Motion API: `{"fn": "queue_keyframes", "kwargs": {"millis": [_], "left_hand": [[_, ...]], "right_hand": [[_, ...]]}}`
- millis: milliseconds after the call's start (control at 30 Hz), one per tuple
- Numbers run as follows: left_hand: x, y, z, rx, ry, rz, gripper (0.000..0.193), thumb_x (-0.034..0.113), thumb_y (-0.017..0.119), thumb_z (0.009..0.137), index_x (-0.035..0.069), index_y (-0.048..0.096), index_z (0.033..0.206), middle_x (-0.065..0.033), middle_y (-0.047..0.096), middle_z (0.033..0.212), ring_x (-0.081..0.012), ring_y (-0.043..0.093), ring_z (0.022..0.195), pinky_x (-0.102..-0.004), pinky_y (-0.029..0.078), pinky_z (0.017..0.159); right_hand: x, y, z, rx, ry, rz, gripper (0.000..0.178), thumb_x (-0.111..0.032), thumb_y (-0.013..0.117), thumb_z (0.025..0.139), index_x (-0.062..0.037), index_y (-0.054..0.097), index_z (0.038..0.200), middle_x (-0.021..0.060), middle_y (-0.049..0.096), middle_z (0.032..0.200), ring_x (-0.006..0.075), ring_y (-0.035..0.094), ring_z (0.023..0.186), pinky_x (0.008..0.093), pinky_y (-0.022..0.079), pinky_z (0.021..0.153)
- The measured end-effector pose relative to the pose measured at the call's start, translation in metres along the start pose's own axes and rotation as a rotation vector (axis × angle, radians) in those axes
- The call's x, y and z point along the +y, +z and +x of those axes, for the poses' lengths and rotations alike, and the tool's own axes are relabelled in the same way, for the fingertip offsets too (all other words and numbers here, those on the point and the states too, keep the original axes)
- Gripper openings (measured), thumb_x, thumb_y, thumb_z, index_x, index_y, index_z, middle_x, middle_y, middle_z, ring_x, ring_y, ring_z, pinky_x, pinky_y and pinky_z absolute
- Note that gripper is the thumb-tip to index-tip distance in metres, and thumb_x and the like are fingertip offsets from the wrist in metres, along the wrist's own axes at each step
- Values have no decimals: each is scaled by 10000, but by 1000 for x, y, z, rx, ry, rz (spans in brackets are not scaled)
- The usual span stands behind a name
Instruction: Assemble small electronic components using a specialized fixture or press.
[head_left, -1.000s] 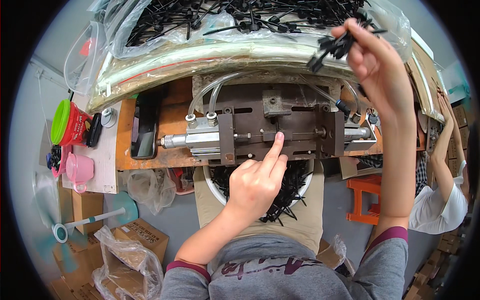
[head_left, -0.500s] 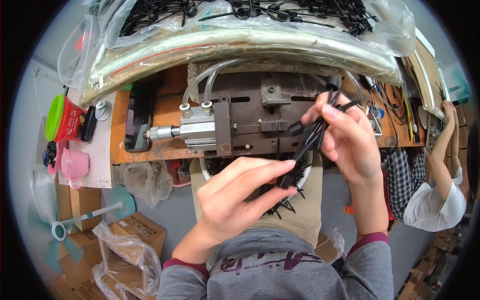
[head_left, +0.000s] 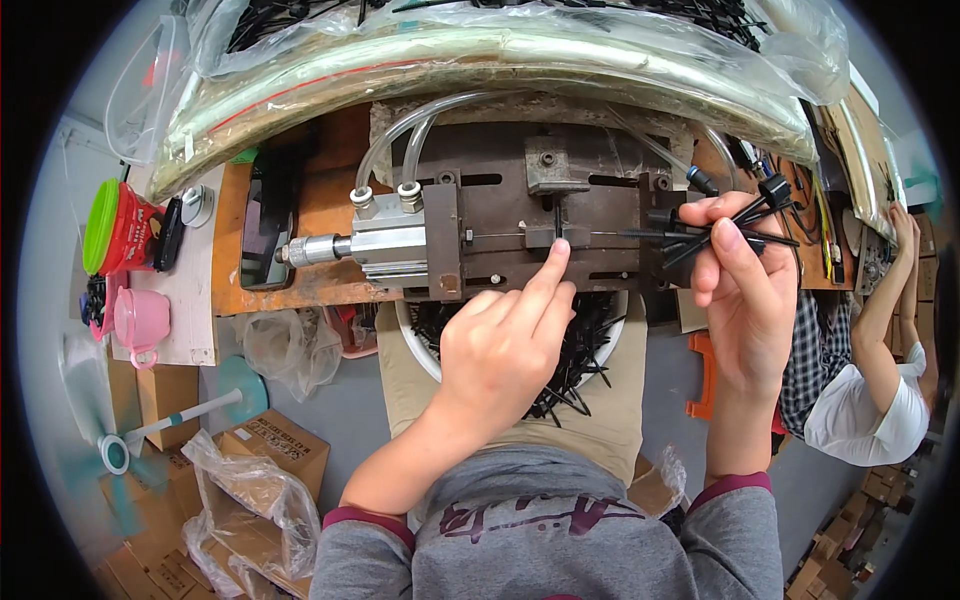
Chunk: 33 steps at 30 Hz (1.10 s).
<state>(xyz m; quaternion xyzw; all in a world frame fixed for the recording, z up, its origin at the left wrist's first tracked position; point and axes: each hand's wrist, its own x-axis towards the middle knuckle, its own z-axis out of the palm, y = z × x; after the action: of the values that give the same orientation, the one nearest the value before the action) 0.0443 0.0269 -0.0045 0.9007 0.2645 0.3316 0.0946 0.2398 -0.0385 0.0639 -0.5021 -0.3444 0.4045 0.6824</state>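
My left hand reaches over the dark metal fixture. Its index finger is stretched out, the tip on a thin black plastic piece lying in the small central block; the thumb is hidden. To the right, my right hand pinches a bunch of black plastic sticks with round heads between thumb and fingers. Their thin ends point left, across the fixture's right end. Below the fixture, a white bowl on my lap holds many similar black pieces, partly covered by my left forearm and hand.
A silver air cylinder with clear hoses is on the fixture's left. Behind lies a plastic-lined tray of black parts. A phone, a pink cup and a red tub stand left. At right another person works.
My left hand has left the bunch and moved up to the fixture's central block, where a black piece now lies. My right hand has shifted right and slightly down with the bunch.
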Motion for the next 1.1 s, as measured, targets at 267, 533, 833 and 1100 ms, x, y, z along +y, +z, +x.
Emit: {"fn": "queue_keyframes", "kwargs": {"millis": [267,533,833,1100], "left_hand": [[1,-6,4,-54,-73,-108,309,129,842,712,34,728,983,-76,716,1203,-146,673,665,-259,529,610],[3,-30,14,-24,-219,-888,433,-13,866,697,-20,740,1111,-138,738,1028,-164,711,851,-284,601,722],[6,-44,-1,-2,-146,-736,413,74,917,604,40,789,995,-60,690,883,-173,652,793,-282,528,654],[-3,-2,-3,4,7,-104,276,106,824,699,42,730,951,-107,704,1226,-206,677,723,-291,540,658]], "right_hand": [[5,4,-8,-36,159,115,153,-154,596,1010,-1,596,1006,121,682,983,43,518,554,179,415,484],[15,10,-16,-171,359,287,172,-182,601,1008,-19,578,1059,117,684,943,35,482,514,171,369,461],[11,-13,2,-36,81,390,172,-153,514,1051,-4,575,1112,132,675,1013,55,510,592,185,396,524],[15,-5,-6,13,83,180,219,-95,597,1002,17,569,1187,166,691,1074,95,580,688,224,464,593]]}}
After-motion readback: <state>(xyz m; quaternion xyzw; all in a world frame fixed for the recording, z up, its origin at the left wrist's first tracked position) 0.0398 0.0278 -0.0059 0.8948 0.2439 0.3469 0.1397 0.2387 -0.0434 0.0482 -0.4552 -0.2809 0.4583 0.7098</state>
